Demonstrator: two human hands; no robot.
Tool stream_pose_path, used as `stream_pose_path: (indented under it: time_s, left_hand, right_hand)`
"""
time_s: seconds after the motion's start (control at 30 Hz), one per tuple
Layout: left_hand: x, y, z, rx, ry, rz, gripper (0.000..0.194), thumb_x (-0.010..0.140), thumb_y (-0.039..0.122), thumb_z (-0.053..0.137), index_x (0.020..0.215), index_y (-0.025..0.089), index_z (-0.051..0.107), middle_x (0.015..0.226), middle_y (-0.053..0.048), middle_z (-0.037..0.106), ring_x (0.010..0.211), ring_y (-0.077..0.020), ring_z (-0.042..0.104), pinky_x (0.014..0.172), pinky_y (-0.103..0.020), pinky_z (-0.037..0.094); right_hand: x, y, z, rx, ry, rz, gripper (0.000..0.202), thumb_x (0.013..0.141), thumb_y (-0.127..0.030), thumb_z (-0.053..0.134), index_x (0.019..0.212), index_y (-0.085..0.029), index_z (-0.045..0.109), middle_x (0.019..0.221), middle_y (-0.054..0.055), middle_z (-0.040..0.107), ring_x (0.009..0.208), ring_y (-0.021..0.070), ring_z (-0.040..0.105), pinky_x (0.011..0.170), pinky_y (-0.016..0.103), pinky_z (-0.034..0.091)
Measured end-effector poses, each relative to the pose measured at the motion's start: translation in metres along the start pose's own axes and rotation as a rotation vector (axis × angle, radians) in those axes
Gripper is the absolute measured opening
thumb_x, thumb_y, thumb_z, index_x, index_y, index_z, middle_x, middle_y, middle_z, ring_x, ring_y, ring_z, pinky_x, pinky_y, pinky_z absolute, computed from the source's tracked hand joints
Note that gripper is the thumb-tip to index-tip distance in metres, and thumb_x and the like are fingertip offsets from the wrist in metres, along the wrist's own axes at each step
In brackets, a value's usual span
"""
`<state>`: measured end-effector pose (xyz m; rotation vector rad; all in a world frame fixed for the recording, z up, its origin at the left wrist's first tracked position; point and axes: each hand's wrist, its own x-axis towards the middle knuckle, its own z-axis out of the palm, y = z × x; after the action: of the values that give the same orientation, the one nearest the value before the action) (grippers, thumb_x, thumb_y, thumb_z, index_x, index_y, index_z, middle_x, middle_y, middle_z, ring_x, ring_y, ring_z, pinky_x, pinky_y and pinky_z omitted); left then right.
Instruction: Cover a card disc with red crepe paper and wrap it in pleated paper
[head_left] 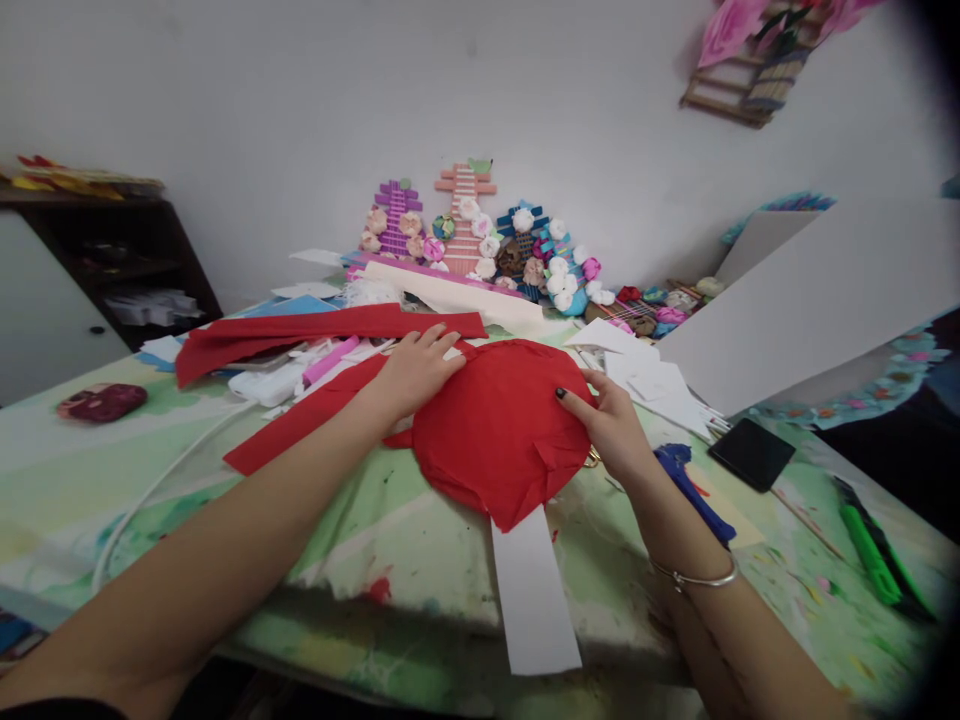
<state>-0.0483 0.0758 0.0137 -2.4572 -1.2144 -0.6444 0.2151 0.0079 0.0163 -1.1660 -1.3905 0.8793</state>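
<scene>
1. Forearms, pair, nearest the head camera; a silver bracelet (705,579) on the right wrist could snag loose paper if dragged across.
2. White strip (534,600), at six o'clock from the round piece, reaching towards the tabletop's (337,545) front edge; a sleeve or forearm brushing it could bend it.
3. Red-covered round piece (495,420), centre, on the tabletop. Covering creased, with a raised flap at five o'clock; rubbing could lift or tear it.
4. Left hand (420,370), ten o'clock: fingers loosely spread on the rim; uneven pressure could dent it.
5. Right hand (619,425), three o'clock: fingers narrowed on the rim, thumb on top; too hard a pinch could crumple the covering.
6. Gold-coloured metal loops (592,457), four o'clock, beside the rim; these could catch its edge.
7. Red strip (307,415), nine o'clock, under the left forearm; arm movement could crease it.
</scene>
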Motion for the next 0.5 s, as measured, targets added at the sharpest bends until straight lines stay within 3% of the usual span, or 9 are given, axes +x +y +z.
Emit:
stream_pose_path:
  time_s: [0.1, 0.27, 0.37, 0.5]
  left_hand:
    - [0.0033, -0.0006, 0.0019, -0.035, 0.023, 0.039, 0.029, 0.084, 0.005, 0.051, 0.093, 0.021, 0.074, 0.129, -0.015, 0.059, 0.132, -0.0350, 0.041, 0.107, -0.061, 0.025]
    - [0.0041, -0.0071, 0.0010, -0.021, -0.035, 0.189, 0.023, 0.079, 0.005, 0.057, 0.074, 0.020, 0.075, 0.122, -0.011, 0.064, 0.134, -0.0357, 0.036, 0.110, -0.064, 0.012]
    - [0.0013, -0.0090, -0.0002, 0.023, -0.030, 0.245, 0.022, 0.077, 0.006, 0.059, 0.071, 0.021, 0.075, 0.127, -0.008, 0.061, 0.137, -0.0361, 0.031, 0.110, -0.066, 0.009]
    - [-0.0002, -0.0075, -0.0015, 0.165, -0.042, 0.259, 0.020, 0.079, 0.010, 0.060, 0.070, 0.021, 0.074, 0.127, -0.006, 0.061, 0.135, -0.0359, 0.032, 0.108, -0.067, 0.014]
  right_hand:
    - [-0.0017, -0.0025, 0.0019, -0.029, -0.020, 0.024, 0.039, 0.072, -0.039, 0.071, 0.105, -0.021, 0.062, 0.103, 0.007, 0.072, 0.089, 0.0249, 0.069, 0.078, 0.041, 0.057]
    - [-0.0044, -0.0055, 0.0044, 0.010, -0.057, 0.095, 0.037, 0.071, -0.037, 0.071, 0.103, -0.020, 0.063, 0.098, 0.007, 0.073, 0.084, 0.0255, 0.070, 0.074, 0.040, 0.058]
    - [-0.0043, -0.0059, 0.0040, 0.056, -0.066, 0.138, 0.036, 0.069, -0.035, 0.072, 0.100, -0.019, 0.064, 0.093, 0.008, 0.073, 0.081, 0.0256, 0.070, 0.072, 0.039, 0.058]
    - [-0.0038, -0.0056, 0.0032, 0.054, -0.074, 0.142, 0.037, 0.069, -0.035, 0.072, 0.101, -0.017, 0.064, 0.096, 0.009, 0.073, 0.084, 0.0252, 0.070, 0.073, 0.038, 0.058]
